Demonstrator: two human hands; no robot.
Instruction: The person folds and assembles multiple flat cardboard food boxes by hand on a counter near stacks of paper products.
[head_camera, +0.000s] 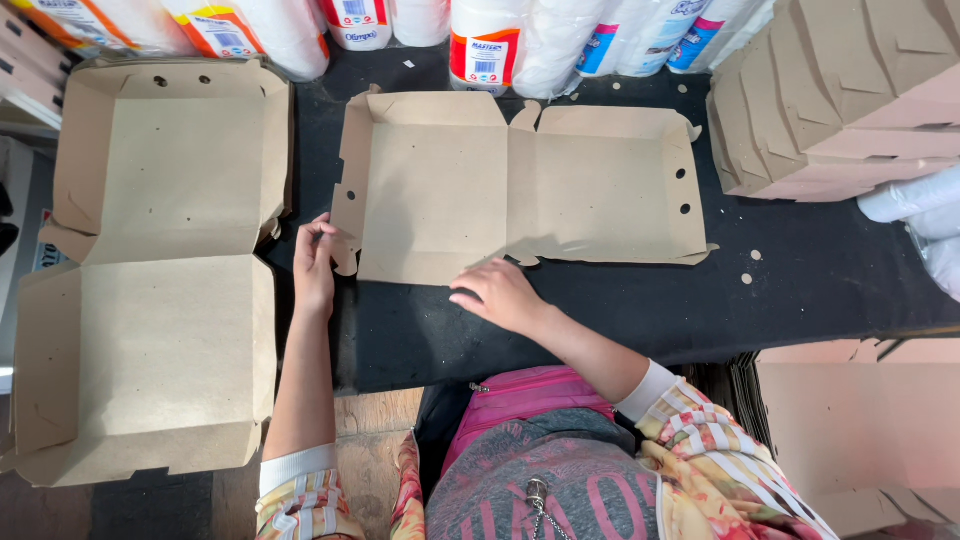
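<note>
Hands first: the left hand pinches the left side flap of a flat brown cardboard box blank, fingers closed on the flap's edge. The right hand lies on the blank's near edge, fingers curled downward — whether it grips the edge or only presses on it cannot be told. The blank lies unfolded on a black table surface, directly ahead of the person, two small round holes in its right wall.

To the left stands an opened clamshell box, already formed, both trays facing up; its lower corner is cut off by the frame. At upper right, a stack of folded boxes leans against itself, partly out of view. At lower right, more flat cardboard sheets are half hidden below the table edge.

Along the far edge — a row of white wrapped rolls, with orange, red and blue label panels, tops cropped.
</note>
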